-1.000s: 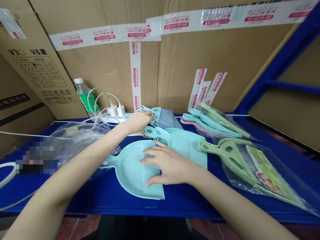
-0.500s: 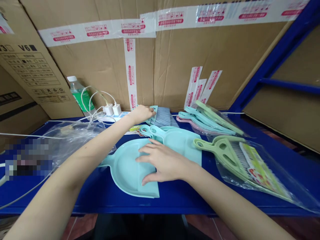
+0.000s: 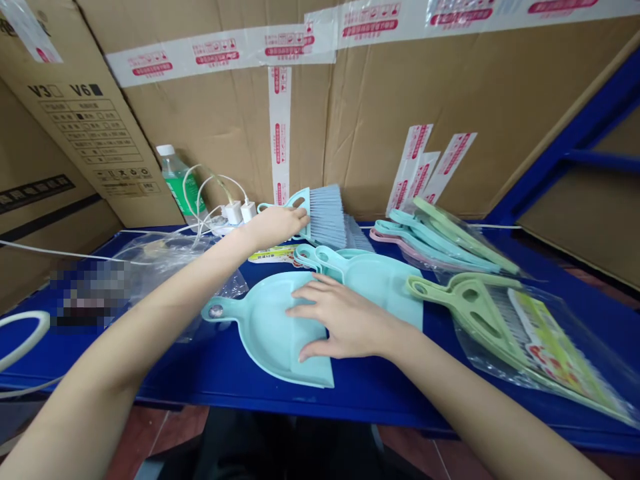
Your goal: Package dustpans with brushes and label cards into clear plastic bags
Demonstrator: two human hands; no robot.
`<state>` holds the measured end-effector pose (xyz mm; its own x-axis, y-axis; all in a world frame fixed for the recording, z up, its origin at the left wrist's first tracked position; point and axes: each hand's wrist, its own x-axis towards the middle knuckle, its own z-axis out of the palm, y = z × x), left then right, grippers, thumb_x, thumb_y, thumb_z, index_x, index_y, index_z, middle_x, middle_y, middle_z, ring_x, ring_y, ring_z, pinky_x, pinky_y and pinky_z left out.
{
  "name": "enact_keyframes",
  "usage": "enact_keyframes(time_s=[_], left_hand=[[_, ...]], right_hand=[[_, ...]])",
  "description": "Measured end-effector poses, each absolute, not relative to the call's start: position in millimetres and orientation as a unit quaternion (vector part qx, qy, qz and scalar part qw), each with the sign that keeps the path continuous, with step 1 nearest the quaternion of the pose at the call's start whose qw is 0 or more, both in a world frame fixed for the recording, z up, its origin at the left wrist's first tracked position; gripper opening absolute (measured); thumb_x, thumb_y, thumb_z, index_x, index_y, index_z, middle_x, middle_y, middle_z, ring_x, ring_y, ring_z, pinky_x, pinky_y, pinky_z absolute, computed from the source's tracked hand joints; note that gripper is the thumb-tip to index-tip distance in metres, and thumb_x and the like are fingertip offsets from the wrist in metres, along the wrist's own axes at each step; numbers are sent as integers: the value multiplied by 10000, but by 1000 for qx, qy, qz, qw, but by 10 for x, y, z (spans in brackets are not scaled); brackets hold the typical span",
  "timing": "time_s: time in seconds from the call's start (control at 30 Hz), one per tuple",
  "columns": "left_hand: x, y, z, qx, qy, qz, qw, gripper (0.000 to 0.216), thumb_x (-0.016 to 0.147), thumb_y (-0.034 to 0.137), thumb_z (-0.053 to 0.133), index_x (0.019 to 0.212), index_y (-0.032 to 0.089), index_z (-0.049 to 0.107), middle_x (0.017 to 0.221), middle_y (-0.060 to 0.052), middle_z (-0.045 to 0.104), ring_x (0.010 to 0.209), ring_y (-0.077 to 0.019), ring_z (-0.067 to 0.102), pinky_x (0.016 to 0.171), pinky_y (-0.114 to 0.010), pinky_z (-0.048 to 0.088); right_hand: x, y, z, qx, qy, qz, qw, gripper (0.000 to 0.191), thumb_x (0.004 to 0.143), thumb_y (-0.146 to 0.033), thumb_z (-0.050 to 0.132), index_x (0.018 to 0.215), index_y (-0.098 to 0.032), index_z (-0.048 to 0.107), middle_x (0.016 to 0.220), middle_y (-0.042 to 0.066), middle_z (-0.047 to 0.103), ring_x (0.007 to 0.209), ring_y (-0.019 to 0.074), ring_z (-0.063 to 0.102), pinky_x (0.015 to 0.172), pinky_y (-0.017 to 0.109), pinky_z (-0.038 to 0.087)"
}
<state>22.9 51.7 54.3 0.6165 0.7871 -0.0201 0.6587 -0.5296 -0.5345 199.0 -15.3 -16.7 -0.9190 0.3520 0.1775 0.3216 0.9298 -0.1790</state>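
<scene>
My left hand (image 3: 274, 225) reaches to the back of the blue shelf (image 3: 210, 373) and is closed on the handle of a light blue hand brush (image 3: 323, 215), which it holds lifted with its grey bristles pointing right. More brushes lie under it. My right hand (image 3: 345, 320) lies flat, fingers spread, on a light blue dustpan (image 3: 270, 330) at the front middle. A stack of light blue dustpans (image 3: 375, 277) sits just behind it.
Bagged green dustpan sets (image 3: 505, 320) and bagged sets in several colours (image 3: 440, 240) lie at the right. Clear plastic bags (image 3: 150, 263), a power strip with white chargers (image 3: 235, 215) and a green-labelled bottle (image 3: 177, 183) are at the left. Taped cardboard boxes (image 3: 400, 120) form the back wall.
My left hand has lifted the brush off the pile at the back; its bristles now stand higher. My right hand stays flat on the dustpan.
</scene>
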Motion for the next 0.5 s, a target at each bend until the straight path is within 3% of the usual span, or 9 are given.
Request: enact_keyframes(time_s=[0.27, 0.4, 0.5], left_hand=[[-294, -122, 607, -849, -456, 107, 245, 211, 962, 90, 388, 1061, 129, 570, 1017, -96, 622, 896, -215, 658, 728, -304, 528], [-468, -403, 528, -866, -452, 86, 195, 242, 960, 83, 365, 1052, 166, 573, 1028, -79, 631, 859, -198, 650, 716, -296, 519], [-508, -569, 426, -888, -434, 72, 136, 227, 973, 106, 376, 1022, 183, 584, 1026, -65, 642, 841, -181, 649, 722, -286, 516]], right_hand=[[1982, -197, -177, -159, -977, 78, 123, 536, 769, -503, 766, 1172, -153, 711, 1237, 151, 704, 1114, 311, 644, 1040, 512, 417], [2099, -242, -21, -120, -961, 145, 203, 280, 884, -337, 645, 1101, -176, 721, 1106, 87, 760, 966, 230, 707, 843, 365, 534], [2171, -232, 86, -109, -933, 164, 302, 189, 914, -247, 566, 1031, -206, 709, 950, 47, 769, 846, 178, 708, 734, 303, 543]])
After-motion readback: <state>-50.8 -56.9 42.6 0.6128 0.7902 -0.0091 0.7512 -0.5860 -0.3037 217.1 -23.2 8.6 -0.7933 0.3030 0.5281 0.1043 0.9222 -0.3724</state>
